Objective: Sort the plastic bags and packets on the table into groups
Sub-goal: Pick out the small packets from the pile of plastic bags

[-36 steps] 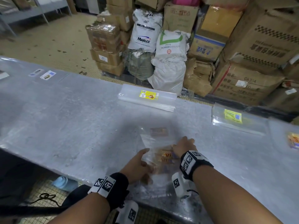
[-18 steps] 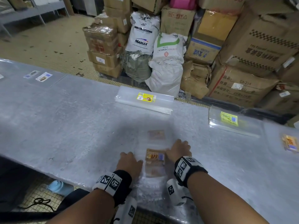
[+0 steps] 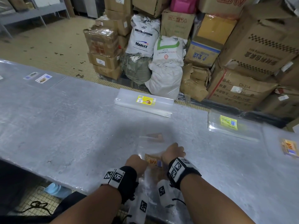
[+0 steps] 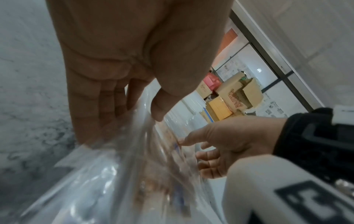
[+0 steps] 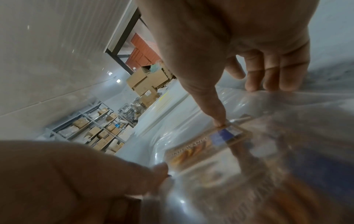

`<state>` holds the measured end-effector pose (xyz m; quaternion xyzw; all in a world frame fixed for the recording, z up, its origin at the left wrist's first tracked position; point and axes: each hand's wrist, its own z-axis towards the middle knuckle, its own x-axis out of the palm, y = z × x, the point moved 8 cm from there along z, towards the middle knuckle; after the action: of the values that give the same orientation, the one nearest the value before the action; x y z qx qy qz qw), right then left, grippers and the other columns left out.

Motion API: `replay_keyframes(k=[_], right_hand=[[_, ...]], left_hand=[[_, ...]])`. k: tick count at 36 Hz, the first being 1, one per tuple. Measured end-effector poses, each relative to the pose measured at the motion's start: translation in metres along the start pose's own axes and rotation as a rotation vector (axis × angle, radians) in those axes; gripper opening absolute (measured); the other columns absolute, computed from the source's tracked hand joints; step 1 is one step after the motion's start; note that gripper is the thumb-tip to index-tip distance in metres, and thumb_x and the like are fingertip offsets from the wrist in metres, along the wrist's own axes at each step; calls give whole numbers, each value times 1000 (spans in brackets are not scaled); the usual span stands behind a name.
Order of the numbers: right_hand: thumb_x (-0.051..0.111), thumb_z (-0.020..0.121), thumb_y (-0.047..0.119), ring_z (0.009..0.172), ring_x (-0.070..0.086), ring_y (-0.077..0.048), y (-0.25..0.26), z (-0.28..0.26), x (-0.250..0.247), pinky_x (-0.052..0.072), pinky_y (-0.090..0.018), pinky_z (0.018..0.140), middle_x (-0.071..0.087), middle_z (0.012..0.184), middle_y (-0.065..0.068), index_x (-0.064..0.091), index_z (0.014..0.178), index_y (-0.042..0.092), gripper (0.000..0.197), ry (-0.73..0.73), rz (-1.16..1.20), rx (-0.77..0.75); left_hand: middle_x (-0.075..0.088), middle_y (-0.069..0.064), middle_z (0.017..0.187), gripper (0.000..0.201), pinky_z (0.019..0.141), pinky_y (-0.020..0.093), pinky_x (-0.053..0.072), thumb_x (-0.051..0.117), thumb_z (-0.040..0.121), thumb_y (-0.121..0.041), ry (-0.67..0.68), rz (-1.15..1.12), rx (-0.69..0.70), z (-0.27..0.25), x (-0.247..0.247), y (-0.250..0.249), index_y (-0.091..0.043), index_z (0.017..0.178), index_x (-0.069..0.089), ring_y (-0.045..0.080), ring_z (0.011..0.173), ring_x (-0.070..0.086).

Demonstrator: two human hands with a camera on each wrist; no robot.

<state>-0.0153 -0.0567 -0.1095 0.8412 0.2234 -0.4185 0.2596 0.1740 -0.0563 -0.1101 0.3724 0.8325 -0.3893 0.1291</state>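
Low in the middle of the head view, both hands work on a stack of clear plastic bags with an orange printed label (image 3: 152, 160) lying at the near edge of the grey, mottled table (image 3: 64, 126). The left hand (image 3: 135, 164) sits at the stack's left side; in the left wrist view its thumb and fingers (image 4: 99, 106) close on the crinkled edge of the clear plastic, so its grip is grasping the bags. The right hand (image 3: 174, 152) sits on the stack's right side; in the right wrist view its thumb tip (image 5: 219, 121) presses down beside the label's blue corner while the other fingers (image 5: 275, 75) curl over the far edge of the plastic, a grip that pinches the same stack. The label shows between the two hands, and the clear plastic runs on above them towards the frame's centre.

Above the hands, at the table's far edge near the middle of the frame, lies a flat pile of clear bags with a yellow label (image 3: 145, 101). To the right, well apart from it, lies another clear packet with a yellow and blue label (image 3: 229, 122). At the far right edge sits a small packet with an orange label (image 3: 289, 148). At the upper left of the table lie two small labelled clear packets (image 3: 38, 77) side by side.
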Motion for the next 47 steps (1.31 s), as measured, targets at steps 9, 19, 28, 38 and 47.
replay_keyframes(k=[9, 19, 28, 38, 47], right_hand=[[75, 79, 23, 118, 54, -32, -7, 4, 4, 51, -36, 94, 49, 132, -16, 39, 129, 6, 63, 84, 148, 40], [67, 87, 18, 125, 51, -33, -9, 4, 8, 44, -38, 102, 49, 136, -18, 36, 134, 2, 58, 62, 177, 2], [72, 55, 41, 103, 62, -32, -14, 25, 14, 56, -38, 87, 61, 118, -14, 53, 124, 5, 80, 123, 280, -25], [75, 84, 26, 77, 62, -27, -9, 8, -6, 50, -30, 64, 67, 94, -14, 68, 102, 0, 33, 426, 607, -30], [70, 80, 3, 89, 68, -33, 6, -11, -2, 58, -46, 84, 71, 96, -20, 67, 94, 1, 15, 467, 682, -96]], left_hand=[[66, 9, 87, 13, 75, 33, 59, 64, 86, -18, 43, 136, -13, 4, 6, 3, -8, 82, 58, 25, 83, 66], [61, 16, 117, 64, 78, 33, 51, 69, 82, -36, -110, -354, 31, 16, 3, -1, 1, 128, 46, 27, 102, 61], [68, 14, 105, 23, 83, 39, 56, 65, 85, -3, -133, -433, 117, 26, -15, -5, -6, 107, 59, 31, 94, 65], [70, 17, 101, 33, 62, 31, 54, 69, 82, 6, 113, -639, 45, 39, -24, 8, -8, 112, 61, 27, 82, 65], [65, 17, 118, 57, 73, 35, 58, 75, 78, -12, 64, -273, 77, 34, -40, 0, -1, 129, 50, 29, 96, 65]])
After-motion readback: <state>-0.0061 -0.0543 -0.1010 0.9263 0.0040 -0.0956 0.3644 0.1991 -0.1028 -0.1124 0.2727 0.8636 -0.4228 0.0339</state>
